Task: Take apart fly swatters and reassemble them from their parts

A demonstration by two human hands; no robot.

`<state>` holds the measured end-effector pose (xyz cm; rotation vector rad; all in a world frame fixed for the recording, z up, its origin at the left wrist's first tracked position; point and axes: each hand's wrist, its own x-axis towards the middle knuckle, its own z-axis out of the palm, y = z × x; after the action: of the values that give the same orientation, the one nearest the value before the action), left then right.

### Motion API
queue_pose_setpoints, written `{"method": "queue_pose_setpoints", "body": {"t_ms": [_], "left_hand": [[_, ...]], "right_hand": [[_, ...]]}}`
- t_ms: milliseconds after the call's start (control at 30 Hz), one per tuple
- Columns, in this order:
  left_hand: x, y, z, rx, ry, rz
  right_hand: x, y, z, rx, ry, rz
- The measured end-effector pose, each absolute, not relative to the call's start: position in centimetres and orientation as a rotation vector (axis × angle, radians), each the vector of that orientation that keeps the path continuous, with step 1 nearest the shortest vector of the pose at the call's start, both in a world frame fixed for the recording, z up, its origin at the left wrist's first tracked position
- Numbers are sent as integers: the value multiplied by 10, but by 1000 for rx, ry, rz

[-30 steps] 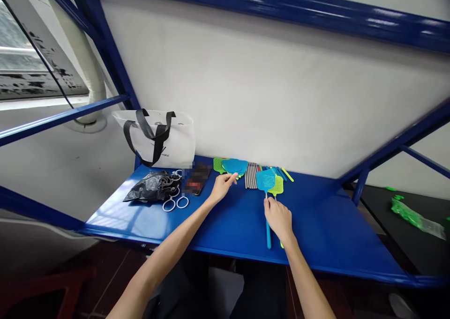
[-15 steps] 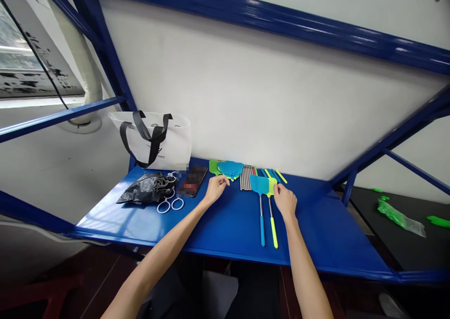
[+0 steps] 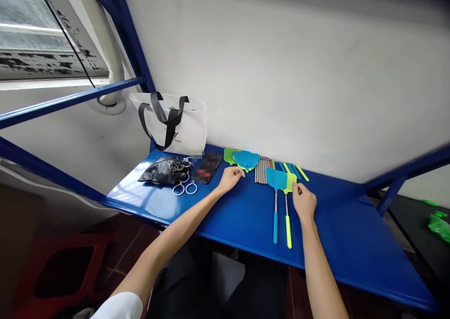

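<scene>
Two assembled fly swatters lie side by side on the blue table: a blue fly swatter [image 3: 276, 179] and a yellow fly swatter [image 3: 290, 184], handles toward the front edge. My right hand [image 3: 305, 202] has its fingers closed at the right edge of the yellow swatter's head. My left hand [image 3: 230, 179] is curled closed, nothing visible in it, just in front of stacked blue swatter heads [image 3: 246, 159]. A green swatter head [image 3: 229, 156] pokes out at the stack's left. Right of the stack lie several metal rods [image 3: 262, 170] in a row.
Several loose blue and yellow handles [image 3: 297, 171] lie near the wall. To the left are a phone [image 3: 210, 166], white rings [image 3: 178, 189], a black plastic bag [image 3: 160, 170] and a white tote bag [image 3: 190, 127]. Blue frame bars [image 3: 70, 100] flank the table [image 3: 225, 216].
The view has tilted down and swung left, so everything sits further right in it. Both hands keep nearly the same places beside the swatters and the stack.
</scene>
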<state>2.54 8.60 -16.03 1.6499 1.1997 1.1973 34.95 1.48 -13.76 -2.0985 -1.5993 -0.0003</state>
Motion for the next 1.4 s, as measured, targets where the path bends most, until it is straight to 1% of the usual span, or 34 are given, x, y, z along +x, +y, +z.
{"method": "queue_pose_setpoints", "body": {"t_ms": [133, 300, 400, 733, 933, 1067, 1133, 1200, 1267, 1333, 1400], "left_hand": [[25, 86, -160, 1653, 1198, 1203], [24, 86, -162, 1682, 1191, 1199], [23, 85, -162, 1688, 1190, 1192], [25, 87, -165, 1699, 1190, 1187], [25, 86, -162, 1695, 1190, 1185], [26, 84, -160, 1703, 1177, 1180], [27, 84, -159, 1708, 1170, 1181], [28, 82, -156, 1696, 1145, 1202], [29, 80, -150, 1629, 1063, 1214], [30, 75, -142, 1492, 913, 1140], [30, 69, -133, 1347, 739, 999]], "right_hand": [[333, 11, -134, -2101, -1697, -7], [321, 3, -123, -2342, -1739, 45], [316, -2, -121, -2405, -1787, 85], [292, -5, -124, -2369, -1875, 48], [301, -4, -127, -2319, -1814, 75], [311, -4, -129, -2284, -1774, -1], [315, -4, -129, -2232, -1755, 11], [316, -4, -125, -2097, -1749, 145], [311, -3, -117, -1887, -1740, 383], [297, -1, -107, -1675, -1733, 632], [275, 2, -96, -1534, -1781, 767]]}}
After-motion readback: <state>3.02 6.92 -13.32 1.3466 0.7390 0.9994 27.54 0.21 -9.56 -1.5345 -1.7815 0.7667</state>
